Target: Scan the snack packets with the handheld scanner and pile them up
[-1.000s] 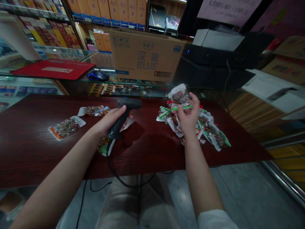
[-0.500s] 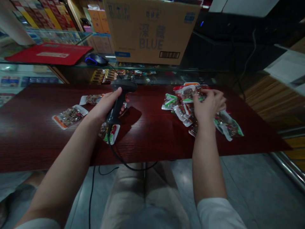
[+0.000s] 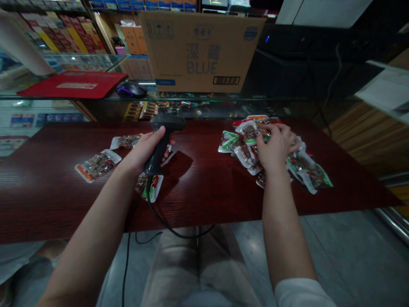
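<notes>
A black handheld barcode scanner (image 3: pixel 159 147) is held upright in my left hand (image 3: pixel 145 149), thumb along the back of its grip and its cord trailing down. Under and beside that hand lie several clear-front snack packets: one with an orange edge (image 3: pixel 98 165), another behind it (image 3: pixel 126 140), and a green-and-red one (image 3: pixel 150 186) just below the scanner. At the right, my right hand (image 3: pixel 276 145) reaches into a heap of similar packets, thumb and fingers closed around the edge of a snack packet (image 3: pixel 251 129) on top. The palm hides part of the heap.
The dark red wooden table (image 3: pixel 204 192) carries everything. Behind it, a cardboard box (image 3: pixel 198 51) stands on a glass counter beside a mouse (image 3: pixel 131 89) and a red mat (image 3: pixel 75 84). A black cord (image 3: pixel 126 268) hangs below the table edge. Stacked papers (image 3: pixel 385 91) sit at the right.
The view has tilted up slightly, so the scene sits lower. My right hand has shifted slightly left over the heap, its fingers closer on the packet. The left hand keeps the scanner in place.
</notes>
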A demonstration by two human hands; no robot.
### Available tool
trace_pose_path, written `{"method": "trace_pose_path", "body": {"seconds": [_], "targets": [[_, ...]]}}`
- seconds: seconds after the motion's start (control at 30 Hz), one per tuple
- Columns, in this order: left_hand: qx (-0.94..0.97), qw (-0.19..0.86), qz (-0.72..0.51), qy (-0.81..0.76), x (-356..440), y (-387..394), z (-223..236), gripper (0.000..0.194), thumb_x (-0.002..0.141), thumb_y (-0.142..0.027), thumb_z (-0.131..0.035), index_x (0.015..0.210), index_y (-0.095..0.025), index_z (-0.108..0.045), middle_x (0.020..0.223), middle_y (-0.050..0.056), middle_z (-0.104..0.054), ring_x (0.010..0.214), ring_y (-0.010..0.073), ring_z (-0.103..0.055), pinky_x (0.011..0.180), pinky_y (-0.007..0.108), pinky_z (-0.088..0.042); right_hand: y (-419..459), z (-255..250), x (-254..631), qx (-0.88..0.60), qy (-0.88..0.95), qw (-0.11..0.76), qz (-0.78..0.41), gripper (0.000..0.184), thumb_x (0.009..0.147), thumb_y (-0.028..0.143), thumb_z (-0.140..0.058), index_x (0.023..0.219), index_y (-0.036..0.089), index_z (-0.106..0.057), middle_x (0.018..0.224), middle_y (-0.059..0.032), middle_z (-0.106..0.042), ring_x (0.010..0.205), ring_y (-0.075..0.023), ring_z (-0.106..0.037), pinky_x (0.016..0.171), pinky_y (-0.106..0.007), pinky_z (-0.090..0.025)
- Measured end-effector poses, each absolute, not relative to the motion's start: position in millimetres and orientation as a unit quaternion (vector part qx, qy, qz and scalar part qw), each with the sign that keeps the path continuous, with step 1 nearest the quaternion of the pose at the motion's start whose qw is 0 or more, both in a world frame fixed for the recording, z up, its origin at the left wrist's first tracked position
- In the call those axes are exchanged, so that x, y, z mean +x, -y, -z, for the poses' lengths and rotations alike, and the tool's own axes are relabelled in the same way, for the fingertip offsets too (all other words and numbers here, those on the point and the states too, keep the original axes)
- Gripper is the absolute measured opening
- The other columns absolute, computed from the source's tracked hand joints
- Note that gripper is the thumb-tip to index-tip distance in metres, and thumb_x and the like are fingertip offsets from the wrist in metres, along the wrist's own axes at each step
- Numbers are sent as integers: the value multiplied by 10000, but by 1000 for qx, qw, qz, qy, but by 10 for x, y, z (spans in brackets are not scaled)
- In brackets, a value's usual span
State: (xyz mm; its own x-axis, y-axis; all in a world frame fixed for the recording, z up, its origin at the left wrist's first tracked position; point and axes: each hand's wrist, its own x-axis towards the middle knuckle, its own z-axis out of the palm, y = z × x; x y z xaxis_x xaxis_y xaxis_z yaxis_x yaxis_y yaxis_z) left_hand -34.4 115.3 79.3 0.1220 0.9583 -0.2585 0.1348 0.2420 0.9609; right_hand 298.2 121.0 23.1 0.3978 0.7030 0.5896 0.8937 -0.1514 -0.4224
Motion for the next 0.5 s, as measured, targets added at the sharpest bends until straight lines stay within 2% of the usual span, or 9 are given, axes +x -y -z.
{"method": "trace_pose_path", "body": {"seconds": [0.23,0.5], "targets": [[526,547,-373,-534,-399,-1190,-710,542,847,-622,-504,1009,-132,-670,518,15,-554,409,116,-500,402,216,-361,-1229,-222,3016,-752,538,366,104,265,840,289,-539,1077,209,-625,1218,-124,-525,1222,-353,-392,1046,-709,-156],[515,557,-376,-532,-424,-1170,-755,479,905,-573,-473,918,-132,-660,538,12,-562,433,102,-510,421,206,-380,-1188,-269,2983,-728,556,377,138,263,885,344,-492,1077,214,-618,1228,-121,-533,1227,-332,-410,1054,-655,-224]]}}
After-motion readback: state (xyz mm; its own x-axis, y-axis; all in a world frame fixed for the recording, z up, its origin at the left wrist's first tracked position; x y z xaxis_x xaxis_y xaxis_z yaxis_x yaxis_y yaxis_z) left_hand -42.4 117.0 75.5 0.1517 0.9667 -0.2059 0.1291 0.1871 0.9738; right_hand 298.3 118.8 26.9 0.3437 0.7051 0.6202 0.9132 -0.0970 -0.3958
